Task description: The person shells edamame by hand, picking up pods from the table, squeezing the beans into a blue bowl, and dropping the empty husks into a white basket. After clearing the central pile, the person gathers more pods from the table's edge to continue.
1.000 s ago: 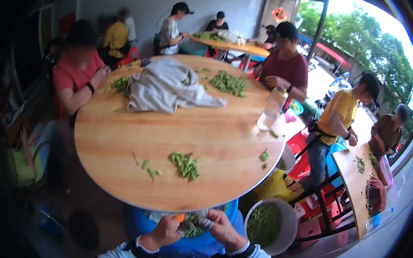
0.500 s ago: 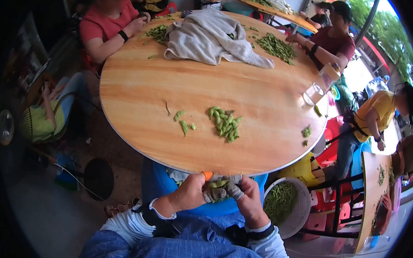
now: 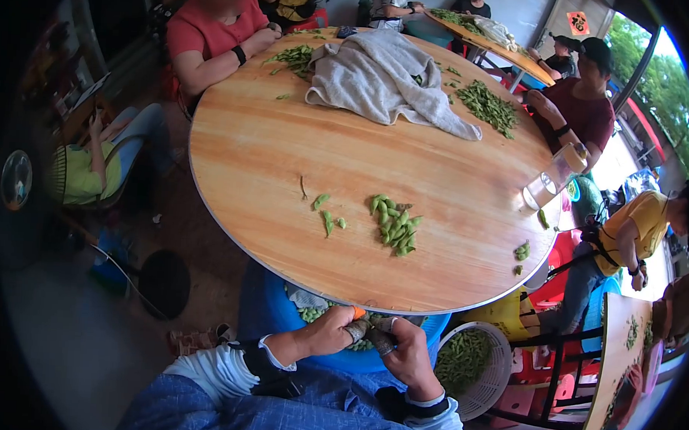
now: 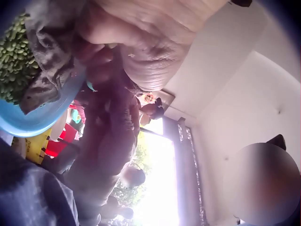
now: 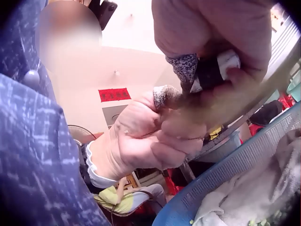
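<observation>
Grey coverings (image 5: 185,68) wrapped some of the fingertips of both hands, and an orange one (image 3: 356,313) showed at the left. The left hand (image 3: 325,332) curled its fingers in a narrow pinch on a green pod (image 5: 218,107), blurred in the right wrist view; the right hand (image 3: 409,358) met it, fingers also curled, pinching the same pod. Below them, a blue basket (image 3: 261,319) held small green beans (image 4: 18,59) and a grey cloth (image 4: 49,52). To its right stood a white basket (image 3: 501,373) full of green pods. Just beyond the hands, the round wooden tabletop (image 3: 285,155) bore a small pod pile (image 3: 395,227), with a few loose pods (image 3: 328,223) to its left. Farther back lay a crumpled grey towel (image 3: 370,74), with a larger pod heap (image 3: 486,106) to its right and a clear bottle (image 3: 550,182) near the right edge. A person in red (image 3: 214,29) sat at the far left, and another in maroon (image 3: 595,107) at the far right.
</observation>
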The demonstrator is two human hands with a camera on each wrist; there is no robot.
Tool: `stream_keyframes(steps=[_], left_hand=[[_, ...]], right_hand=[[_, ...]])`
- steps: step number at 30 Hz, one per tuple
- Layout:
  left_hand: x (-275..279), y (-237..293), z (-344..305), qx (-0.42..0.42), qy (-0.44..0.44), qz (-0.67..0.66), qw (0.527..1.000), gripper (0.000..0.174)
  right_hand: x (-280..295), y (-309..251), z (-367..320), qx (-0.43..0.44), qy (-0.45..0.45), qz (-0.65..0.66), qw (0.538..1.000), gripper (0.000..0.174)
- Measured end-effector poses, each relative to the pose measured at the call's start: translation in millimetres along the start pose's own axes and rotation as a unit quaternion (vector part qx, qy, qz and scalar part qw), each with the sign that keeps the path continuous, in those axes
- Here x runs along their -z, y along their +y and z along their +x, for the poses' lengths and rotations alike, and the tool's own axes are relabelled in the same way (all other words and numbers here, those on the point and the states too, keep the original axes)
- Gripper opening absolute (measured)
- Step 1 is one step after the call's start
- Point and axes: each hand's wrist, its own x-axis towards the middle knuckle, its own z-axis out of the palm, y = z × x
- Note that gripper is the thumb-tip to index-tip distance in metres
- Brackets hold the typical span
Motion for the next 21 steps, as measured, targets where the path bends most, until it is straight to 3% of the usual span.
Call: stream_keyframes(steps=[5,8,11,14,15,16,18,20,21], left_hand=[[-7,-40,7,0.0,0.032,0.003,0.999,0.027],[-16,-58,10,-0.028,0.082,-0.063,0.994,0.029],[-14,-65,11,0.022,0.046,0.072,0.996,0.025],[-3,-33,3,0.017,-0.024,0.242,0.97,0.017],[-1,-20,-1,-0.001,-0.025,0.282,0.959,0.017],[3,-5,-5,-0.058,0.014,0.296,0.953,0.018],[15,21,-6,-0.17,0.087,0.318,0.929,0.021],[37,38,9,-0.23,0.197,0.387,0.871,0.021],[51,47,19,-0.196,0.216,0.441,0.849,0.021]], right_hand=[[-8,14,1,-0.002,0.014,-0.043,0.999,0.014],[-13,21,2,0.004,0.014,-0.092,0.996,0.011],[-14,36,-1,-0.008,0.035,-0.064,0.997,0.011],[17,45,-15,-0.064,0.077,-0.054,0.993,0.013],[32,56,-24,-0.071,0.13,-0.103,0.984,0.013],[48,69,-33,-0.078,0.183,-0.152,0.968,0.014],[80,79,-51,-0.216,0.196,-0.25,0.923,0.021],[89,63,-59,-0.203,0.281,-0.212,0.914,0.024],[93,65,-64,-0.182,0.277,-0.226,0.916,0.025]])
